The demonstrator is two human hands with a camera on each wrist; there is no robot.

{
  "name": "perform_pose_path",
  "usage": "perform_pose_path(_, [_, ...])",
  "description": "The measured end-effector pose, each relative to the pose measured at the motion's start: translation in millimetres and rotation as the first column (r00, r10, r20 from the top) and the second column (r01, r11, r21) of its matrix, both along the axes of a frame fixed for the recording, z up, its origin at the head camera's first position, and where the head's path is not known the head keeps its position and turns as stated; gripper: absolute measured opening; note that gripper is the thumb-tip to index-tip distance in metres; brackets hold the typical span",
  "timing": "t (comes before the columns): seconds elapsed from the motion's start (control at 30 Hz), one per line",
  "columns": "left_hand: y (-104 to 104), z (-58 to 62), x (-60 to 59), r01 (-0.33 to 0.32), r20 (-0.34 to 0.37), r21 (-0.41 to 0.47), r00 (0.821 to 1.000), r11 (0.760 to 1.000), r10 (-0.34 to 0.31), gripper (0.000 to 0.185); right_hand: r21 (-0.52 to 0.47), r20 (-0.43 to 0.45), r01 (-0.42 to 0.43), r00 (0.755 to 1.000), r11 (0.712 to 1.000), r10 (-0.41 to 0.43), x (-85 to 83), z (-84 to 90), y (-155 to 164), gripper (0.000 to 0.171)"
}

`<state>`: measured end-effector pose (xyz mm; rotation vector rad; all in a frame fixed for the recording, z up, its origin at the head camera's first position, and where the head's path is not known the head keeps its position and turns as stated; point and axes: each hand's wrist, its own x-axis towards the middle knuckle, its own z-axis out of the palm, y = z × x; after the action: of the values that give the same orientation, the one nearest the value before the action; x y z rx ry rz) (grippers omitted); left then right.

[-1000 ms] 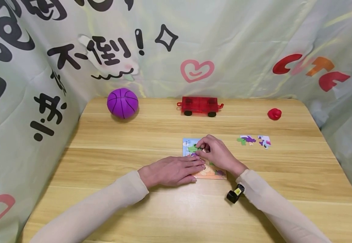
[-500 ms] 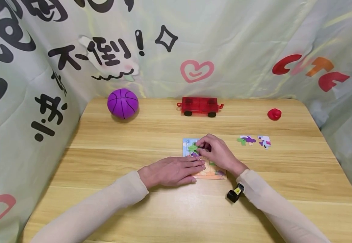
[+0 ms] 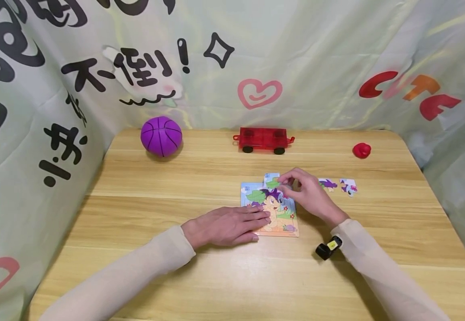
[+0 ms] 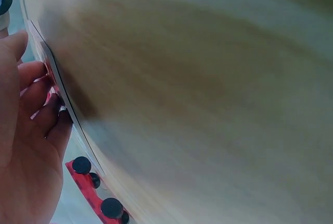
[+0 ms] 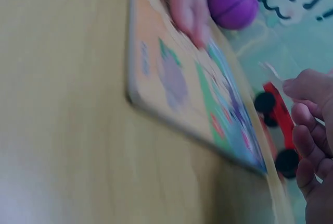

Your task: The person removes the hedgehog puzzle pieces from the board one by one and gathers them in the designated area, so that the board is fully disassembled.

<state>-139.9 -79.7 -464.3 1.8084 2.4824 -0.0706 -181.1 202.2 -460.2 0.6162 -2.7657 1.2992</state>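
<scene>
**Nearly Complete: Jigsaw Board with One Piece in Hand**

Centrally, on the wooden surface (image 3: 216, 276), lies a small picture puzzle board (image 3: 269, 209) showing a cartoon animal with purple hair among green leaves. The left hand (image 3: 226, 225) lies flat, fingers straight, pressing the board's left edge to steady it. The right hand (image 3: 309, 194) pinches a puzzle piece (image 3: 271, 180) between thumb and fingertips, holding it at the board's far edge, just above the far right corner; its other fingers curl loosely. A small black device (image 3: 328, 248) is strapped at the right wrist.

Progress, as judged: most of the picture appears assembled; the held piece is not yet seated, and two loose pieces (image 3: 338, 184) wait to the right of the board, partly hidden by the hand. At least three pieces therefore seem left.

Setting: along the far edge stand a purple toy basketball (image 3: 161, 136) at left, a red toy wagon (image 3: 263, 139) at centre and a small red object (image 3: 362, 150) at right. Pale green printed cloth (image 3: 317, 53) with black characters, a pink heart and red lettering encloses the surface on three sides.
</scene>
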Motion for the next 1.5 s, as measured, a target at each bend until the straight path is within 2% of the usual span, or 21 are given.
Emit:
perform_pose_path(0.23, [-1.9,0.5,-0.8,0.008,-0.009,-0.003,1.0,1.0,-0.008,0.056,0.047,0.0,0.103,0.995,0.994,-0.103,-7.6,0.4,35.2,0.018])
perform_pose_path(0.53, [-2.3,-0.8,-1.6,0.025,-0.045,0.002,0.999,1.0,-0.025,0.056,0.11,-0.011,0.155,0.988,0.982,-0.155,-12.4,-1.9,66.8,0.017])
perform_pose_path(0.87, [-2.1,0.1,-0.8,0.018,-0.037,0.001,0.999,1.0,-0.018,0.056,0.178,-0.036,0.113,0.994,0.977,-0.108,-13.7,-8.8,81.6,0.016])
perform_pose_path(1.07, [-1.7,0.4,-0.8,0.035,-0.059,0.004,0.998,0.999,-0.035,0.056,0.232,-0.065,0.083,0.995,0.969,-0.069,-13.8,-13.2,83.5,0.013])
perform_pose_path(1.5, [-1.4,1.0,-0.1,0.016,-0.032,0.009,0.999,1.0,-0.016,0.056,0.293,-0.015,0.079,0.997,0.953,-0.078,-9.8,-9.7,79.3,0.016])
